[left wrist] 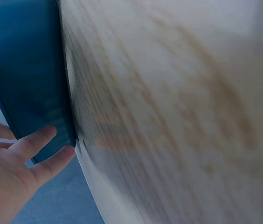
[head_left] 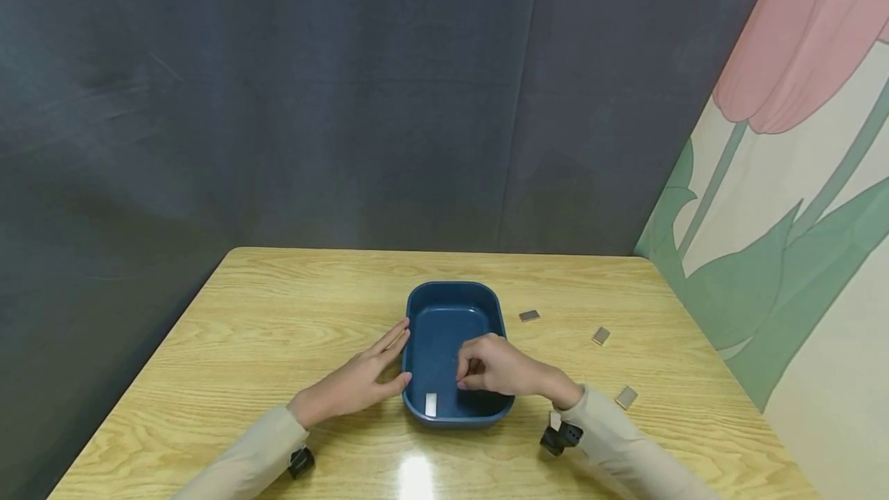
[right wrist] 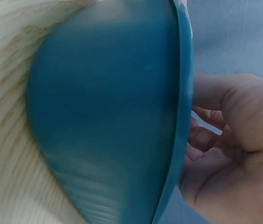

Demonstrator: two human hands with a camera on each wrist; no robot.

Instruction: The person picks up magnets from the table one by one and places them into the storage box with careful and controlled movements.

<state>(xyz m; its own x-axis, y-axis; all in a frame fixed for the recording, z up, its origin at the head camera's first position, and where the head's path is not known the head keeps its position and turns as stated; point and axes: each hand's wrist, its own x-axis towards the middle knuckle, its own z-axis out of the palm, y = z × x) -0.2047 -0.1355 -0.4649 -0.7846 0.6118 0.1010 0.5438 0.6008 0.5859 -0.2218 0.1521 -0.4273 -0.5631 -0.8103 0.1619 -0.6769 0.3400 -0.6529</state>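
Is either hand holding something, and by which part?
The left hand touches the blue tub at its side; whether the right hand pinches anything cannot be told.

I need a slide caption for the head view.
Left hand touches a blue tub containing a small flat piece; right hand reaches over the tub.

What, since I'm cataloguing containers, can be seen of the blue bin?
The blue bin is a rounded rectangular tub, apparently plastic, with a narrow rim. It stands upright on the wooden table, longer front to back. A pale piece sits inside, near the front left. The left hand touches the bin's left side; the right hand reaches over its right rim.
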